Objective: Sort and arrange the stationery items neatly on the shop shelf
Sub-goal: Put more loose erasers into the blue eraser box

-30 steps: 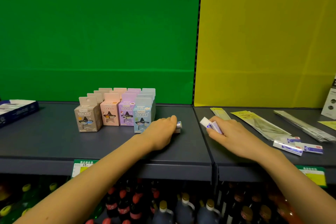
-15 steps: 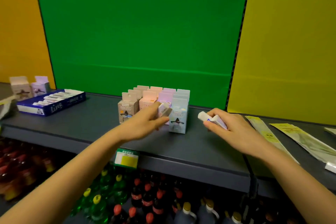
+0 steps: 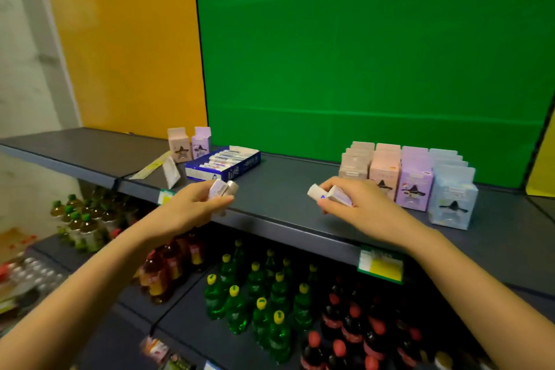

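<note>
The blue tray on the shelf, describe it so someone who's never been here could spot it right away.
Find the dark grey shelf where the orange back panel meets the green one. The blue tray sits there, beside two small star-printed boxes. It is the only open, low box, filled with white sticks lying flat.

Small white boxes point(image 3: 221, 189) clutched left of centre, another pair with purple print point(image 3: 329, 195) clutched right of centre. Blue tray of same boxes point(image 3: 222, 163) upper middle on shelf. Pastel cartons point(image 3: 411, 177) in neat rows far right; two strays point(image 3: 189, 144) behind tray.
</note>
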Demonstrator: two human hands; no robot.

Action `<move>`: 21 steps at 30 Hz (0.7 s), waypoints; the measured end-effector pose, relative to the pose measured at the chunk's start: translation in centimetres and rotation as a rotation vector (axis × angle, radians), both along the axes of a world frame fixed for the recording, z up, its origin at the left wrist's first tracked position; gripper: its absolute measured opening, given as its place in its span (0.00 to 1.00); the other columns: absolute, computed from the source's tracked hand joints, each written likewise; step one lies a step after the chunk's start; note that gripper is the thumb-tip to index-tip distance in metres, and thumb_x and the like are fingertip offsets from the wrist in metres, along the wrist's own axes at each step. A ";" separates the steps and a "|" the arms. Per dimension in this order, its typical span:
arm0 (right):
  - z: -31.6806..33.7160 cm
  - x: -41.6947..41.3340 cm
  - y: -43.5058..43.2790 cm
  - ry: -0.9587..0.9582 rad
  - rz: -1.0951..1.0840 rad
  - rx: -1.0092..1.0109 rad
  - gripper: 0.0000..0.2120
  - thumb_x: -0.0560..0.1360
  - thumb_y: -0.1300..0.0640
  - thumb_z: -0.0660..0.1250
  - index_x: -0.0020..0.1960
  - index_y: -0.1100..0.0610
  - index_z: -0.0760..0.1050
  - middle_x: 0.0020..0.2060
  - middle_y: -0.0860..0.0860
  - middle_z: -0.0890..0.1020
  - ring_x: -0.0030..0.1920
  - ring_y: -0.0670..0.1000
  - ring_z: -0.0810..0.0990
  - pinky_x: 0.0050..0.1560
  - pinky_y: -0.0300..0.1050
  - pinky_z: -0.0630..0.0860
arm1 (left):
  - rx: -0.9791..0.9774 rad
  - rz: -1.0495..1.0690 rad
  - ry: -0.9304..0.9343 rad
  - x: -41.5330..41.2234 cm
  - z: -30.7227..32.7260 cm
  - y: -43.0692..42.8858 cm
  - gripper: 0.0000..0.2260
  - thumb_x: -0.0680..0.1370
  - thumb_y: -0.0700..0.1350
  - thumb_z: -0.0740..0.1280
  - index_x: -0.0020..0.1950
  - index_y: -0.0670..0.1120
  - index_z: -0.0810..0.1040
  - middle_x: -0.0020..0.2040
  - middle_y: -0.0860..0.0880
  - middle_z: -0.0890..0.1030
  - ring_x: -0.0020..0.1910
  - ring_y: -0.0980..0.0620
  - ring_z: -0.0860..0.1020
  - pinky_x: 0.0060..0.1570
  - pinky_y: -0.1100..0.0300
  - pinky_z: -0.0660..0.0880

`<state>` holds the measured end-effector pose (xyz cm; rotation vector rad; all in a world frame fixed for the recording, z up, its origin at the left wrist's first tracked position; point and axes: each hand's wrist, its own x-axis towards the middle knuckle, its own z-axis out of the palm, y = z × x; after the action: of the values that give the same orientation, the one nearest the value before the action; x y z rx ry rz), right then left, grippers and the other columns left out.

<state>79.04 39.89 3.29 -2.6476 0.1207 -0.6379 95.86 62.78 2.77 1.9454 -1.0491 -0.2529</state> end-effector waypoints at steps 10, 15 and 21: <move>0.1 12.2 7.6 0.039 -0.025 -0.006 0.09 0.76 0.51 0.62 0.52 0.55 0.76 0.41 0.52 0.78 0.40 0.54 0.73 0.36 0.43 0.67 | 0.086 0.085 0.149 8.9 1.0 8.9 0.15 0.67 0.55 0.64 0.44 0.44 0.73 0.34 0.47 0.69 0.26 0.56 0.63 0.28 0.63 0.57; 0.8 17.7 8.2 0.095 -0.080 -0.058 0.12 0.76 0.51 0.62 0.49 0.59 0.78 0.35 0.52 0.76 0.34 0.51 0.70 0.33 0.45 0.64 | 0.120 -0.015 0.130 13.1 1.7 9.2 0.08 0.78 0.50 0.61 0.46 0.46 0.75 0.32 0.53 0.72 0.23 0.61 0.67 0.24 0.71 0.62; 1.5 24.4 6.8 0.095 -0.136 -0.143 0.15 0.73 0.50 0.66 0.47 0.64 0.79 0.42 0.60 0.82 0.41 0.60 0.77 0.43 0.52 0.73 | 0.143 -0.109 0.000 19.1 2.2 7.1 0.16 0.78 0.51 0.61 0.51 0.38 0.75 0.34 0.53 0.72 0.31 0.57 0.65 0.29 0.70 0.63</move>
<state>103.40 46.64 4.82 -2.8274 0.2955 -0.5841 114.93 69.87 4.99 2.0170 -1.1667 -0.3982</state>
